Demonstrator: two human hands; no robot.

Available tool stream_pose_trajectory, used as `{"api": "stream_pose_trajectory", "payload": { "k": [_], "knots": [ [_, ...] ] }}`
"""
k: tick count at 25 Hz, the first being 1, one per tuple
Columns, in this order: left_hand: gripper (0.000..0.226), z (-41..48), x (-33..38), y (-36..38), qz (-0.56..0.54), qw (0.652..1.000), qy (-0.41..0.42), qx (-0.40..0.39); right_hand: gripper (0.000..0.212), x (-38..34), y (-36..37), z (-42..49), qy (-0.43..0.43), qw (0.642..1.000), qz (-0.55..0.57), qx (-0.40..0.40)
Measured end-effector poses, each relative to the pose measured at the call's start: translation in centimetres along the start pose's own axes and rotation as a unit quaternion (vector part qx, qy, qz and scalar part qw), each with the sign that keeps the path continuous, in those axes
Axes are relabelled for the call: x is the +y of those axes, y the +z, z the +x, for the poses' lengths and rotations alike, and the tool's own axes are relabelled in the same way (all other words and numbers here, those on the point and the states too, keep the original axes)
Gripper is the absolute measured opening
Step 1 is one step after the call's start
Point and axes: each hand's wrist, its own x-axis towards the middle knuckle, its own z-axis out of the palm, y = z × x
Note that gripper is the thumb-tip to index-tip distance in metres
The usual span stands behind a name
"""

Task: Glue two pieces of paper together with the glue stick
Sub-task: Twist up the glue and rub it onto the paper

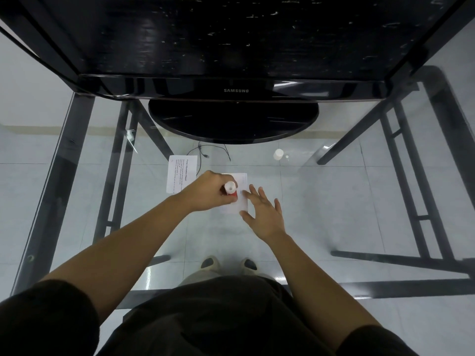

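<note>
Head view: at the centre of the frame, a glue stick point(230, 188) with a red body and a white end is seen clamped in the left hand point(209, 192), fingers closed around it, its lower end hidden against a small sheet of paper point(241, 201) lying on the glass table point(334, 201). The right hand point(264, 213) is spread flat, fingers apart, with its fingertips pressed on the right part of that sheet, just beside the glue stick. A second sheet, a printed paper point(180, 173), is seen just to the upper left, partly covered by the left hand. A white cap point(278, 154) is seen standing well apart, to the upper right. The upper half of the frame is filled by a black monitor point(236, 42), its round stand point(232, 119) resting beyond the papers. Thin cables point(203, 152) are visible between stand and papers. Tiled floor and two shoes point(228, 264) are seen through the glass.
</note>
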Motion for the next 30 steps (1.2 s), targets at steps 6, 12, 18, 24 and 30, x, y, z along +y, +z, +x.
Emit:
{"api": "stream_pose_trajectory", "payload": {
  "k": [6, 12, 18, 24, 30],
  "knots": [
    [0.017, 2.3, -1.2, -2.3, 0.019, 0.994, -0.04, 0.101, 0.056, 0.0, 0.0, 0.0, 0.003, 1.0, 0.0, -0.002],
    [0.017, 2.2, -0.1, -1.4, 0.016, 1.0, -0.01, 0.005, 0.056, 0.1, 0.1, 0.0, 0.0, 1.0, 0.001, 0.0],
    [0.016, 3.3, 0.2, -2.1, 0.016, 0.998, -0.027, 0.059, 0.057, 0.1, 0.2, 0.0, 0.002, 1.0, 0.001, 0.002],
    [0.02, 3.9, 0.6, -1.6, 0.033, 0.998, -0.03, 0.035, 0.057, 0.0, 0.1, 0.0, 0.001, 1.0, 0.001, 0.002],
    [0.02, 4.0, 1.5, -0.9, 0.024, 1.0, 0.0, 0.002, 0.057, 0.0, -0.1, -0.1, -0.002, 1.0, -0.003, -0.005]
  ]
}}
